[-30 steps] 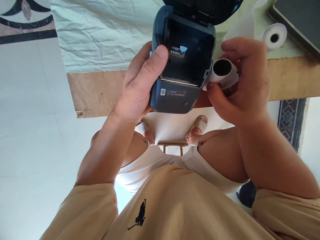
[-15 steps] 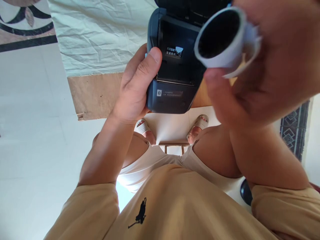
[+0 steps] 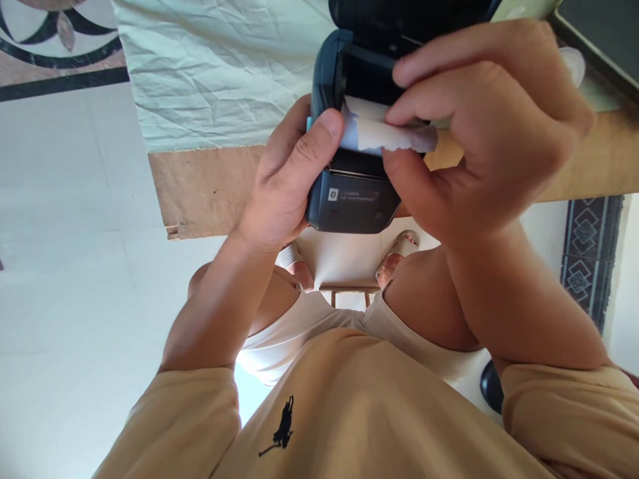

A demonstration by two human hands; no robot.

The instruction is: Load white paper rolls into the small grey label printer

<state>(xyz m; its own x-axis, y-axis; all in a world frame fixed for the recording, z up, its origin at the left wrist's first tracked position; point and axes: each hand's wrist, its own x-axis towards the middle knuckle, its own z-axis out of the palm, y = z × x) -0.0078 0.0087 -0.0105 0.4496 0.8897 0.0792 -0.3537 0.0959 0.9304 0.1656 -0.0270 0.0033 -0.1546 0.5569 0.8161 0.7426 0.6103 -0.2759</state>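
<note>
My left hand (image 3: 287,179) is wrapped round the left side of a small dark blue label printer (image 3: 352,199), thumb pressed on its edge. The printer's lid stands open at the top of the view. My right hand (image 3: 479,133) pinches a white paper roll (image 3: 384,130) between thumb and fingers and holds it in the printer's open bay. A loose torn end of the paper lies across the bay toward my left thumb. Most of the roll is hidden under my right fingers.
A wooden table edge (image 3: 210,183) runs behind the printer, with a crumpled pale green cloth (image 3: 214,73) on it. A second white roll (image 3: 574,63) and a dark flat device (image 3: 606,33) lie at the top right. Below are my knees, sandals and a white tiled floor (image 3: 64,279).
My right hand carried the paper roll up close to the camera, then down into the printer's open bay. My left hand kept its hold on the printer.
</note>
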